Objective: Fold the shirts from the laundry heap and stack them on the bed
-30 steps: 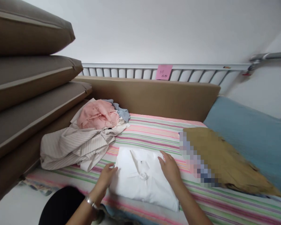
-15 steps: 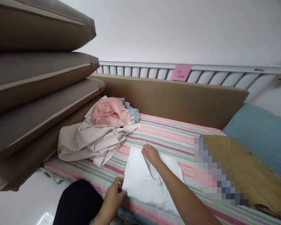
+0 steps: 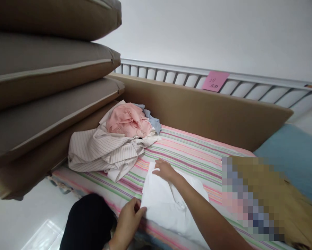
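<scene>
Folded white shirt [image 3: 168, 205] on striped bed [image 3: 192, 149], between hands; left hand [image 3: 128, 217] pinching near corner, right hand [image 3: 165, 169] spread flat on far corner; heap of clothes [image 3: 111, 146] beyond left hand; best smoothed outward, edges kept square

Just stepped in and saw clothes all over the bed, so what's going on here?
A person has both hands on a folded white collared shirt lying on the striped bedsheet. The left hand pinches the shirt's near left corner, while the right hand presses flat on its far left corner. Behind it sits a loose heap: a cream pinstriped garment with a pink eyelet top on it. Brown cushions are stacked at the left.
</scene>
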Demonstrator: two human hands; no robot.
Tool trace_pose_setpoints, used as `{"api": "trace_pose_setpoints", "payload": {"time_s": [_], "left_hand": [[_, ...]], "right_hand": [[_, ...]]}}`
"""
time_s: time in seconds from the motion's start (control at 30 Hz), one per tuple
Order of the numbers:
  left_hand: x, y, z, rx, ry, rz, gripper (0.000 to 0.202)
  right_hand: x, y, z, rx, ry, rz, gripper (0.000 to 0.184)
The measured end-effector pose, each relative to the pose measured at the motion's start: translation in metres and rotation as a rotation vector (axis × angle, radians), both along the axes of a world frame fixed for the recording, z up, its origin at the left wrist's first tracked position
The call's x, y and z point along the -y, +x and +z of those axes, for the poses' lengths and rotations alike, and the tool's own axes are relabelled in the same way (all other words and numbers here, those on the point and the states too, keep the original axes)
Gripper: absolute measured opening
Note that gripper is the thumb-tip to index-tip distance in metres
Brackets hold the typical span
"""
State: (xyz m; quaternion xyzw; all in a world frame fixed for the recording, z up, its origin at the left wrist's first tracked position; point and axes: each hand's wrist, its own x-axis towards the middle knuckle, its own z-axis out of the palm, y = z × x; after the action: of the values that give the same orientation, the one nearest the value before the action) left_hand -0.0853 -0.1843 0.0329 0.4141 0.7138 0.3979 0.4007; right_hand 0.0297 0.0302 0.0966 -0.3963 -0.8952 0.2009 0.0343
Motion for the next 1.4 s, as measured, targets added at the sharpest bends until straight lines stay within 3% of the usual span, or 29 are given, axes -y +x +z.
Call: {"api": "trace_pose_setpoints", "payload": {"time_s": [0.2,0.43,0.57,0.67,0.77,0.87,0.93,1.07,1.2,1.3,1.4], "left_hand": [[0.001,-0.001,-0.008,-0.165,0.035,-0.021,0.022],[0.001,-0.001,-0.017,-0.289,0.026,-0.047,0.019],[0.003,-0.007,-0.017,-0.336,0.021,-0.089,0.021],[0.001,-0.013,-0.01,-0.38,0.16,-0.082,0.021],[-0.014,-0.004,0.003,-0.488,0.411,-0.137,0.031],[-0.039,0.023,0.013,-0.656,0.568,-0.288,0.035],[-0.055,0.043,0.012,-0.806,0.589,-0.324,0.04],[-0.073,0.063,-0.006,-1.081,0.535,-0.289,0.052],[-0.073,0.061,-0.021,-1.21,0.519,-0.316,0.053],[-0.07,0.057,-0.018,-1.249,0.525,-0.312,0.054],[-0.066,0.063,-0.003,-1.271,0.555,-0.314,0.057]], "right_hand": [[0.007,0.007,0.006,-0.046,0.122,-0.046,0.015],[0.018,-0.002,-0.034,-0.077,0.193,-0.118,0.008],[0.028,0.001,-0.03,-0.103,0.195,-0.175,0.023],[0.046,0.028,-0.011,-0.189,0.224,-0.228,0.044],[0.073,0.078,-0.003,-0.293,0.288,-0.334,0.044],[0.098,0.131,-0.013,-0.313,0.369,-0.531,0.046],[0.107,0.153,-0.025,-0.274,0.392,-0.606,0.049],[0.112,0.159,-0.047,-0.144,0.326,-0.611,0.052],[0.113,0.153,-0.061,-0.167,0.248,-0.556,0.049],[0.108,0.164,-0.06,-0.385,0.194,-0.597,0.046],[0.09,0.187,-0.052,-0.671,0.09,-0.762,0.045]]}}
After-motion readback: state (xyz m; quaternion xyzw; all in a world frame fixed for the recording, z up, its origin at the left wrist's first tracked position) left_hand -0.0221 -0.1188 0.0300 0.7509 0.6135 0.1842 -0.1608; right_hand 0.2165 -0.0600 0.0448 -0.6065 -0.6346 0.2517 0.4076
